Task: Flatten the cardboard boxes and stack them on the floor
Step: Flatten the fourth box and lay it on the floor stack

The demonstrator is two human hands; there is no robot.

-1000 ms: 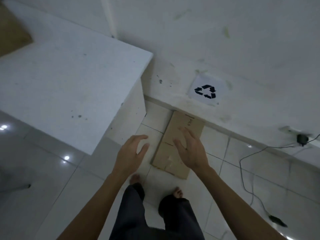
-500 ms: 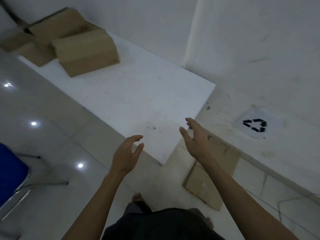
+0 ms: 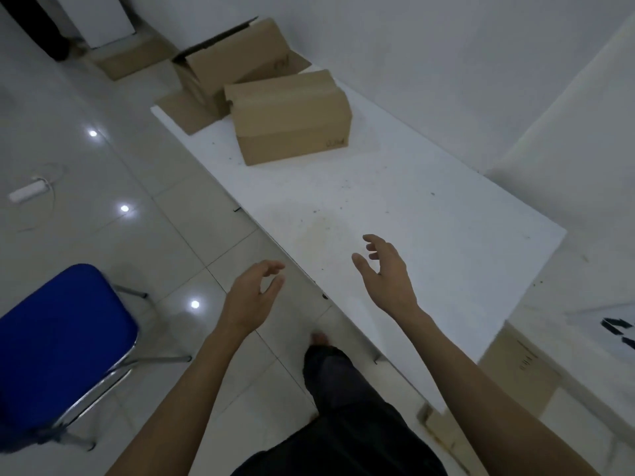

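Bare fingers curl loosely and hold nothing on both the left hand [image 3: 249, 298] and the right hand [image 3: 386, 273]. The closed brown box [image 3: 292, 116] sits far ahead on the white table [image 3: 429, 218], lying crosswise. The right hand seems a little nearer.

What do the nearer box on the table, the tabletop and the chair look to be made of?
Nearer box: brown cardboard, matte, with creased edges and folded flaps. Tabletop: a white, smooth, flat surface, likely laminate or painted board; it is speckled with dirt, the core unseen. Chair: blue padded seat, probably vinyl or fabric, on shiny metal tube legs.
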